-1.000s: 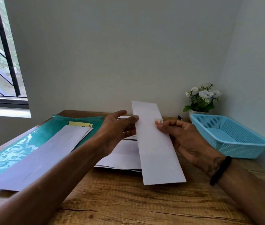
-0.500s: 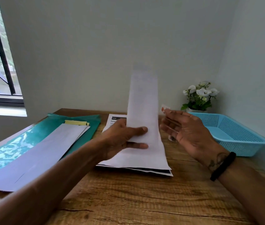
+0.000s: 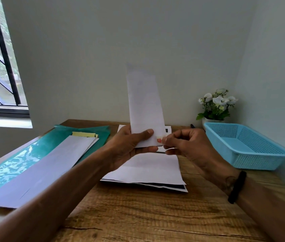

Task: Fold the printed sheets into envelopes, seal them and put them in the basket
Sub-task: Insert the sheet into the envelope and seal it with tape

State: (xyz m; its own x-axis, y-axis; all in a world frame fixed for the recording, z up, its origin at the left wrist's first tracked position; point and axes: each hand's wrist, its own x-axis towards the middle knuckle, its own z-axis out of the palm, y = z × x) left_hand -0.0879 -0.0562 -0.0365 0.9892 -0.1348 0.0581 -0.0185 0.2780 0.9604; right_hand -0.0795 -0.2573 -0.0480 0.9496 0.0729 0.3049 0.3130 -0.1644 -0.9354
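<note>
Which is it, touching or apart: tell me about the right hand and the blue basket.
Apart. The head view shows the right hand pinching the lower corner of the folded white paper, with bare wooden table between it and the blue basket.

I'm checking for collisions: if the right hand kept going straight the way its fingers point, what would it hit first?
The right hand points leftward, so it would likely meet the upright folded envelope first, at the lower corner it already pinches.
</note>
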